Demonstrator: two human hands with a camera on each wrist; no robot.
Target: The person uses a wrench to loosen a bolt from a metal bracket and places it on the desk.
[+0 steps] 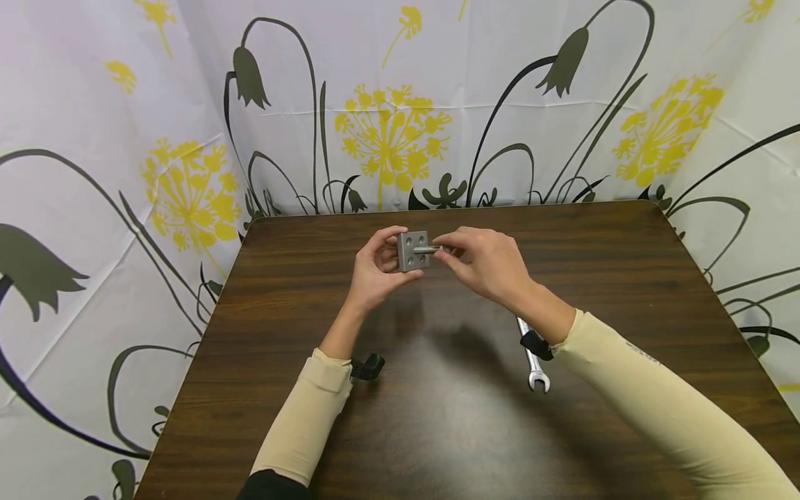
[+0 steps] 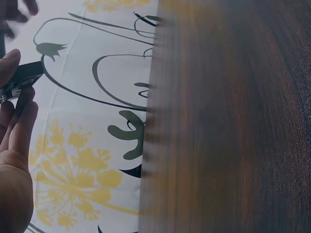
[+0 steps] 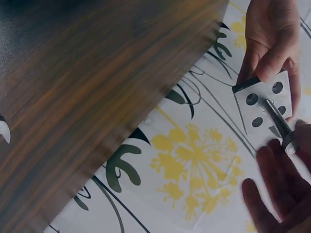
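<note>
My left hand [image 1: 373, 272] grips a small square grey metal block [image 1: 407, 261] by its edges, above the far half of the table. Several round holes show around the middle of the block's face, clearest in the right wrist view. A threaded bolt [image 3: 277, 118] stands out from the centre of that face. With thumb and fingers, my right hand [image 1: 490, 262] pinches the bolt's outer end, hiding part of it in the head view. At the edge of the left wrist view, the block [image 2: 26, 74] sits between the thumb and fingers.
A silver open-end wrench [image 1: 536, 369] lies on the dark wooden table [image 1: 281, 333], partly under my right forearm. Behind the table hangs a white curtain [image 1: 487, 42] with a yellow and grey flower print. Black straps with mounts are on both wrists.
</note>
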